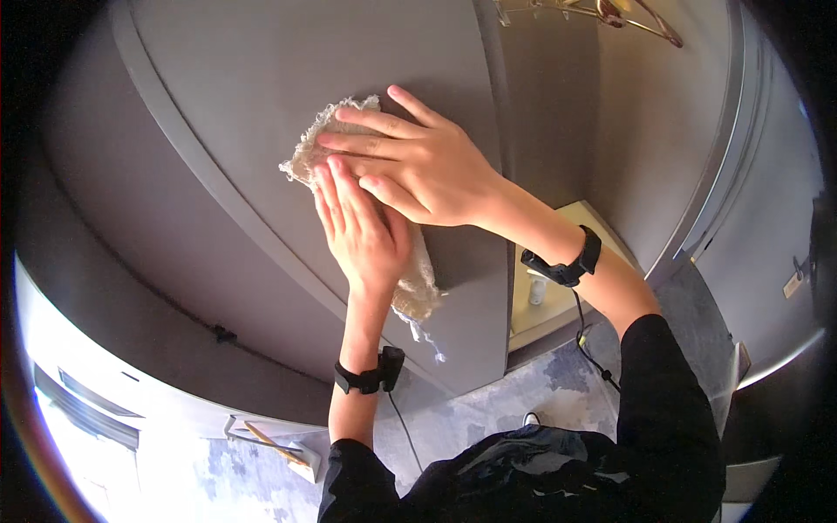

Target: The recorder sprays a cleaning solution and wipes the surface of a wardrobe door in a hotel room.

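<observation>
A light, fray-edged cloth (418,291) lies against a flat grey panel (314,52), perhaps a wardrobe door. My right hand (418,163) rests on the upper part of the cloth, its fingers spread. Just below and to the left, my left hand (363,229) presses on the cloth with its fingers close together and extended. The fingertips of both hands meet or overlap near the cloth's upper left part. From under my left hand the cloth hangs down, with loose threads at its lower end. Both wrists wear black straps with small devices and cables.
Right of the panel is an open compartment with hangers (637,23) on top and a pale shelf (556,320) holding a small whitish container (537,289). A patterned carpet (471,418) lies below. A wooden-handled item (278,444) stands at the lower left, near a bright window.
</observation>
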`<action>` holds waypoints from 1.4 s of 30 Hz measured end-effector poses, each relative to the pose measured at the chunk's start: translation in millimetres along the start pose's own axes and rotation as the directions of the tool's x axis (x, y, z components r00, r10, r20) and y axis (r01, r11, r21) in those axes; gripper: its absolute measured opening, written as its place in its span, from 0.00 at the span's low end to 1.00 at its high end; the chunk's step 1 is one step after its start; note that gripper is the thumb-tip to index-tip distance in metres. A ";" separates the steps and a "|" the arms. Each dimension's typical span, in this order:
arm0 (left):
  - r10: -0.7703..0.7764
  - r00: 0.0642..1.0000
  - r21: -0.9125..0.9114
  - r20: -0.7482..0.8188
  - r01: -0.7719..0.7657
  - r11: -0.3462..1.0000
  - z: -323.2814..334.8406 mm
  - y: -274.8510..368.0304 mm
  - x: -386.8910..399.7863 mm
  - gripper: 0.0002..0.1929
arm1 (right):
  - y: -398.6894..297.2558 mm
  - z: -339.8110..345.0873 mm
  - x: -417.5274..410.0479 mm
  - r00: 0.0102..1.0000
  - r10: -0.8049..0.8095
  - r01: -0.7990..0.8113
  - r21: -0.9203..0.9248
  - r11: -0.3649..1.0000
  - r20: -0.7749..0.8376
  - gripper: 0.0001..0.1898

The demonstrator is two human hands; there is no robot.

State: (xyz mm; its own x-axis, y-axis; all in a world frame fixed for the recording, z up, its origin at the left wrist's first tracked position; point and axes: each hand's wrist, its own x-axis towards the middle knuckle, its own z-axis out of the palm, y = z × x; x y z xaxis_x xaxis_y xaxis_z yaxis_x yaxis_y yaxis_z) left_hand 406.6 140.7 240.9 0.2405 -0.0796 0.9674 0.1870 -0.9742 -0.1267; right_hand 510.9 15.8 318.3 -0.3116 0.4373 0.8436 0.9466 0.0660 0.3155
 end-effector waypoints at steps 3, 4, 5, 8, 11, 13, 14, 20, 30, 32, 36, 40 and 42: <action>-0.033 0.997 0.096 0.072 0.026 0.995 0.1 -2.7 1.1 0.36 | 12.5 -12.2 -7.9 0.997 0.030 -0.040 -0.152 0.988 -0.065 0.22; -0.018 0.995 0.156 0.100 0.002 0.988 -2.6 -1.2 5.2 0.35 | 21.3 -19.1 -9.9 0.992 0.071 -0.091 -0.189 0.978 -0.108 0.22; -0.003 0.992 0.215 0.128 -0.024 0.976 -5.8 1.0 10.5 0.35 | 30.8 -25.5 -12.0 0.982 0.110 -0.143 -0.224 0.964 -0.153 0.22; 0.002 0.998 0.209 0.059 -0.015 0.978 -13.0 5.5 42.3 0.33 | 51.7 -27.8 -28.2 0.966 0.132 -0.202 -0.325 0.924 -0.223 0.26; 0.005 0.999 0.234 -0.034 0.003 0.972 -25.1 -1.6 86.7 0.35 | 53.1 -17.6 -33.2 0.952 0.120 -0.205 -0.295 0.933 -0.281 0.28; 0.015 0.999 0.243 -0.041 -0.005 0.970 -23.0 -1.5 99.0 0.39 | 59.0 -18.0 -34.3 0.915 0.148 -0.251 -0.241 0.938 -0.376 0.29; 0.002 0.999 0.239 -0.033 0.005 0.971 -21.3 2.8 94.4 0.40 | 60.9 -18.2 -37.5 0.884 0.185 -0.293 -0.200 0.935 -0.430 0.30; -0.044 0.979 0.304 0.200 -0.020 0.953 -1.5 6.7 -11.7 0.36 | 60.5 -11.1 -38.6 0.659 0.494 -0.434 0.250 0.865 -0.567 0.32; 0.066 0.998 0.234 0.014 -0.068 0.970 -12.9 13.1 94.3 0.33 | 64.5 -15.1 -49.8 0.637 0.647 -0.487 0.432 0.759 -0.420 0.32; 0.039 0.999 0.227 0.032 -0.045 0.973 -15.6 12.6 84.9 0.33 | 64.8 -16.6 -50.2 0.640 0.654 -0.506 0.420 0.753 -0.403 0.32; -0.040 0.997 0.273 0.072 0.019 0.962 -27.1 21.7 43.6 0.30 | 59.8 -11.6 -50.9 0.628 0.682 -0.517 0.454 0.725 -0.375 0.31; 0.022 1.000 0.168 -0.018 -0.019 0.986 -37.0 9.2 76.7 0.31 | 58.8 -12.1 -50.7 0.646 0.652 -0.505 0.418 0.755 -0.398 0.31; 0.082 0.986 0.198 -0.146 -0.052 0.979 -29.5 7.5 110.1 0.26 | 61.9 -13.8 -52.1 0.653 0.643 -0.512 0.393 0.764 -0.400 0.32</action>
State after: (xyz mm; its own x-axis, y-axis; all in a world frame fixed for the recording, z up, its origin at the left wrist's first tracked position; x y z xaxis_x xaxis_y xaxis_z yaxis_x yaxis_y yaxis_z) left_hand 406.4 118.4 353.0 0.1136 -0.1895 0.9753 0.3587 -0.9076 -0.2181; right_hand 584.7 -15.3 299.9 0.3725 -0.0311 0.9275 0.9150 0.1790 -0.3615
